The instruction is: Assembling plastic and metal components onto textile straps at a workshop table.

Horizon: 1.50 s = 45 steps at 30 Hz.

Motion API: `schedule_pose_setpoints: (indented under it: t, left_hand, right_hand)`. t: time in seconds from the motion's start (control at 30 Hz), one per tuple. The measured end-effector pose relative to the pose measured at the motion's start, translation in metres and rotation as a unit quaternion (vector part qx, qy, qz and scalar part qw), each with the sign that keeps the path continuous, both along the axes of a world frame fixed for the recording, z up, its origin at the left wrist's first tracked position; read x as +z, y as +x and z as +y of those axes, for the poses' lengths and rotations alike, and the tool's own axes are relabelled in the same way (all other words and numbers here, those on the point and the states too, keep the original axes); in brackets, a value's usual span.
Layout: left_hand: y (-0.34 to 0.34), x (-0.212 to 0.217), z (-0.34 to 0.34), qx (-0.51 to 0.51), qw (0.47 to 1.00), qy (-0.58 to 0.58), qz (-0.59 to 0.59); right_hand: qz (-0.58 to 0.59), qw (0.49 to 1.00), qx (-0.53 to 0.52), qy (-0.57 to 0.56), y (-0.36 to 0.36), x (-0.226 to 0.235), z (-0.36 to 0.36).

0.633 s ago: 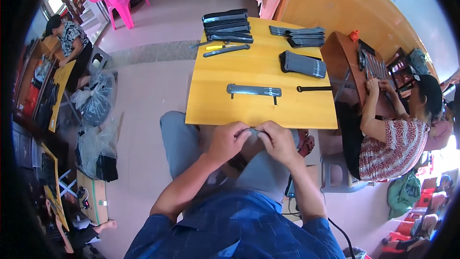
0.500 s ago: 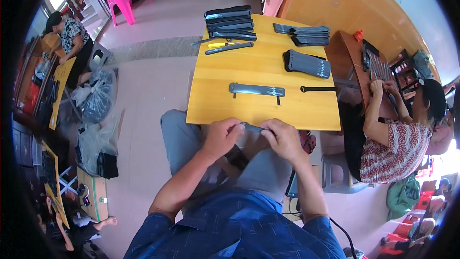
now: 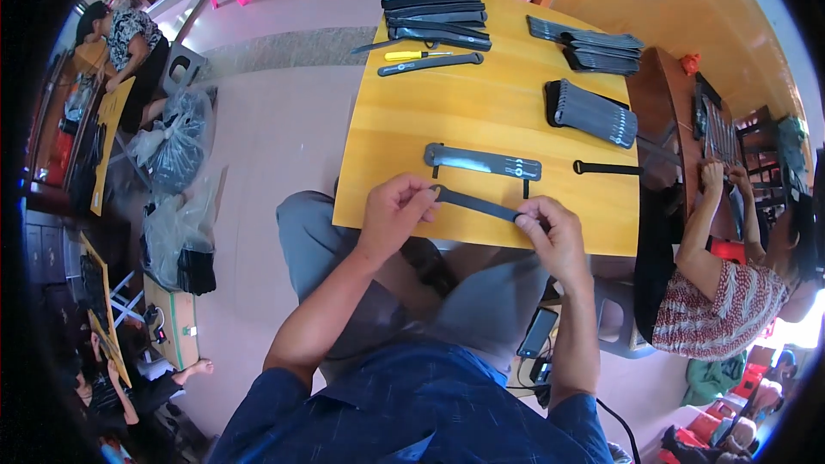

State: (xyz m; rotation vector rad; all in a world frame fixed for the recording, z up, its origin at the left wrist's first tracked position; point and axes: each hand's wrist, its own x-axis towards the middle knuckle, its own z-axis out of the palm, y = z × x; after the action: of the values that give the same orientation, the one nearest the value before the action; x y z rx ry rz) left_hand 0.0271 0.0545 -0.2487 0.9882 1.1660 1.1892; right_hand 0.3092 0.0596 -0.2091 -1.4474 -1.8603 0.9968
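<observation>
A narrow black strap [image 3: 478,203] is stretched between my two hands over the front part of the yellow table [image 3: 387,133]. My left hand [image 3: 397,216] pinches its left end, where a small loop or slot shows. The other end is between the thumb and fingers of my right hand [image 3: 555,236]. Just beyond the strap lies a flat, dark grey sleeve-like strip [image 3: 481,161] with pale printing, and two short black tabs stick out from its near edge. To the right, another black strap [image 3: 608,168] with a loop at one end rests on the table.
Stacked black strips [image 3: 434,10] stand at the back left, beside a yellow-handled screwdriver [image 3: 408,56] and a single strip [image 3: 430,64]. Grey strip piles [image 3: 593,113] lie at the right. A co-worker [image 3: 722,292] sits at the right; plastic bags [image 3: 179,142] are on the floor at left.
Both hands have moved forward from the table's near edge to over the tabletop. They are farther apart, and more of the strap shows between them. The view has shifted slightly.
</observation>
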Motion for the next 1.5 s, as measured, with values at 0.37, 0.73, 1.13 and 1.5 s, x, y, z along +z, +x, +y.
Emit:
schedule_pose_setpoints:
  t: [0.37, 0.73, 1.13, 1.5]
  left_hand:
    - [-0.018, -0.016, 0.045, -0.020, 0.982, -0.026, 0.184]
    - [-0.014, 0.003, 0.067, -0.038, 0.910, 0.064, 0.407]
    - [-0.015, -0.001, 0.076, -0.068, 0.892, 0.069, 0.442]
    - [-0.012, 0.003, 0.079, -0.056, 0.889, 0.057, 0.452]
  right_hand:
    - [0.126, 0.985, -0.072, -0.090, 0.010, -0.030, 0.050]
    - [0.111, 0.984, -0.098, -0.101, 0.013, -0.044, 0.067]
    - [0.119, 0.981, -0.117, -0.104, 0.010, -0.045, 0.070]
    - [0.105, 0.982, -0.125, -0.092, 0.010, -0.046, 0.069]
